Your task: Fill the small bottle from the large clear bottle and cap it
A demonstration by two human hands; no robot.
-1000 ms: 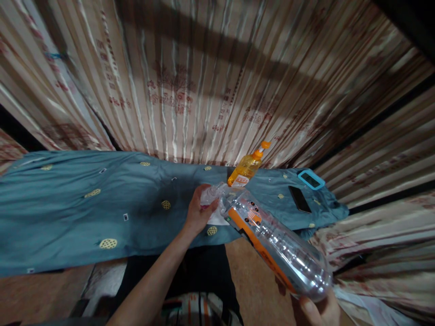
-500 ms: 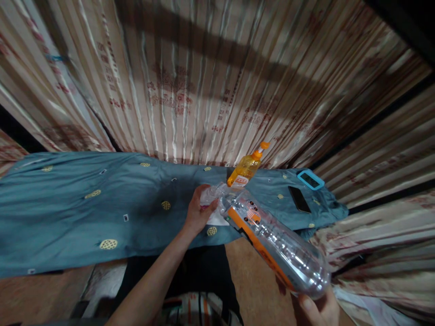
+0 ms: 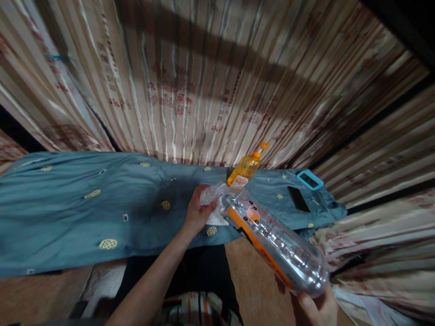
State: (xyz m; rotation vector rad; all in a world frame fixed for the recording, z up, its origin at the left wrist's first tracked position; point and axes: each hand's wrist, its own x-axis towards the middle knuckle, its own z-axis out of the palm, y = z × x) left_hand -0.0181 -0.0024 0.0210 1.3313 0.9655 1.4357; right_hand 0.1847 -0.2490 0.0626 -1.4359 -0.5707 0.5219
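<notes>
My right hand (image 3: 316, 308) grips the base of a large clear plastic bottle (image 3: 288, 249) with an orange and black label. The bottle is tilted, its narrower end pointing up and left toward my left hand (image 3: 199, 210). The left fingers are closed around a small clear plastic container (image 3: 209, 194), which meets or overlaps the bottle's narrow end; whether they touch I cannot tell. No liquid can be made out inside the large bottle. A white patch (image 3: 217, 219), perhaps paper, shows beneath the left hand.
Just beyond the hands is an orange pump bottle (image 3: 244, 171) with yellow-orange liquid. A dark phone (image 3: 299, 199) and a blue-framed digital clock (image 3: 310, 179) lie to the right on the teal pineapple-print cloth (image 3: 68, 226). Patterned curtains (image 3: 190, 90) hang behind and at the right.
Almost nothing differs. The large bottle and my right hand have shifted very slightly left; both hands keep their grip.
</notes>
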